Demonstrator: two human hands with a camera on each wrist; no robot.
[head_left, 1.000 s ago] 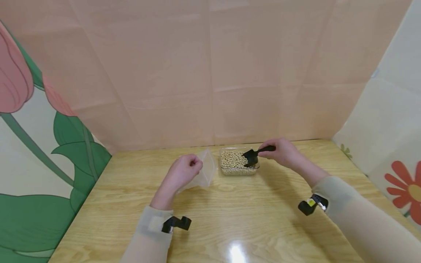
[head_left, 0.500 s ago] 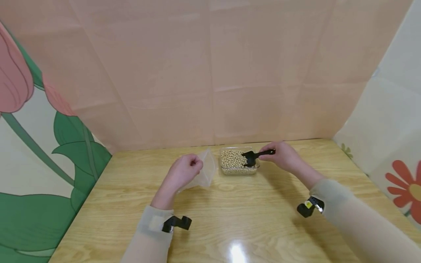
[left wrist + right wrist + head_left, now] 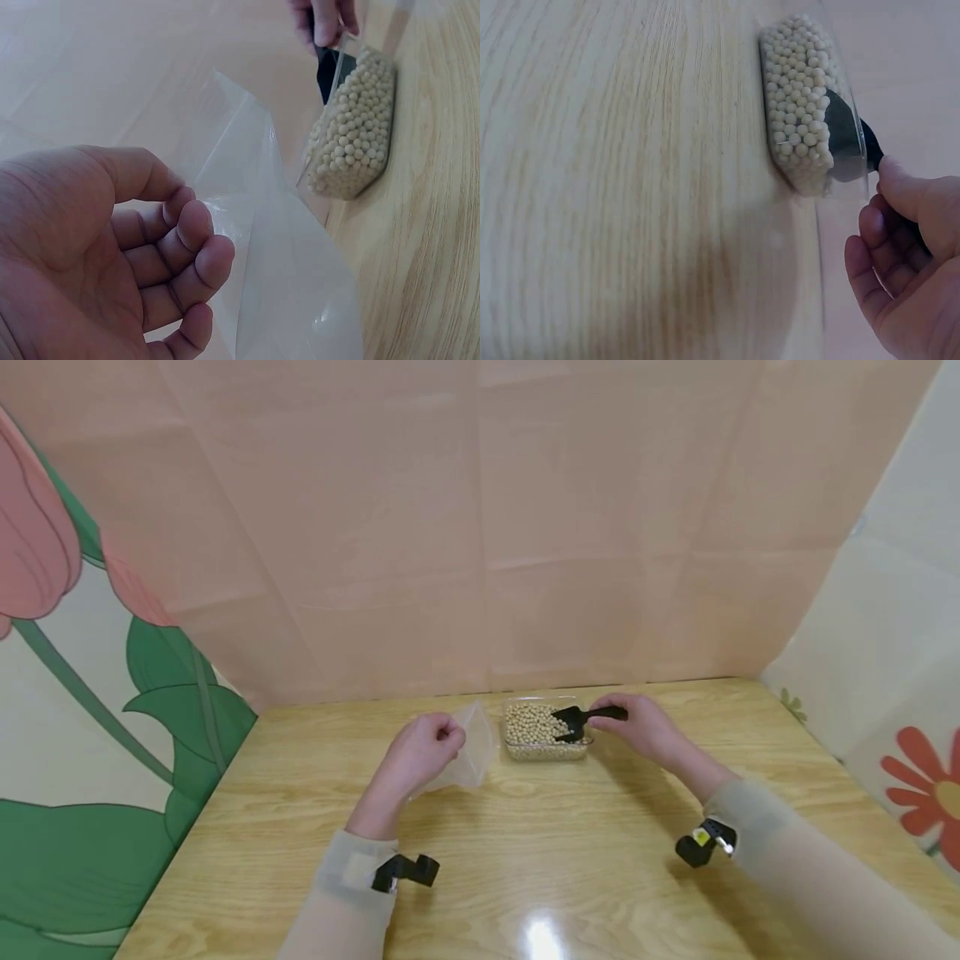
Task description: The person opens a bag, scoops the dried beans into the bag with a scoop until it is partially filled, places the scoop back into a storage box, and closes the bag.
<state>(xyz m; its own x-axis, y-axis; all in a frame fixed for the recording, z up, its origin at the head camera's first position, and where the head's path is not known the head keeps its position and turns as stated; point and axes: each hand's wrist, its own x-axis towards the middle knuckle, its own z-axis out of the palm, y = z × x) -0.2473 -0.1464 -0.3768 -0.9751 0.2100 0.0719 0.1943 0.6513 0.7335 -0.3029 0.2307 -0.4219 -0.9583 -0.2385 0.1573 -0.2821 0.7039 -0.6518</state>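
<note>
In the head view, the clear container [image 3: 551, 745] stands near the far edge of the wood-grain counter [image 3: 525, 843], filled with pale round beads [image 3: 531, 723]. To the left of the container, my left hand [image 3: 420, 752] pinches a translucent bag [image 3: 468, 747], which lies between that hand and the container. Just to the right of the container, my right hand [image 3: 641, 722] grips the handle of a black scoop [image 3: 573, 720], whose blade is inside the container among the beads. My hands are apart, one on each side of the container. A pinkish sheet [image 3: 480, 543] hangs behind it.

In the left wrist view, my left thumb and index finger meet at the bag's edge, and the other fingers curl loosely beside it. Beyond the bag, the beads show through the container's wall, with my right fingers on the scoop at its far end.

In the right wrist view, the scoop's blade shows through the container's wall, against the beads. My thumb and fingers hold the handle just outside the container.
</note>
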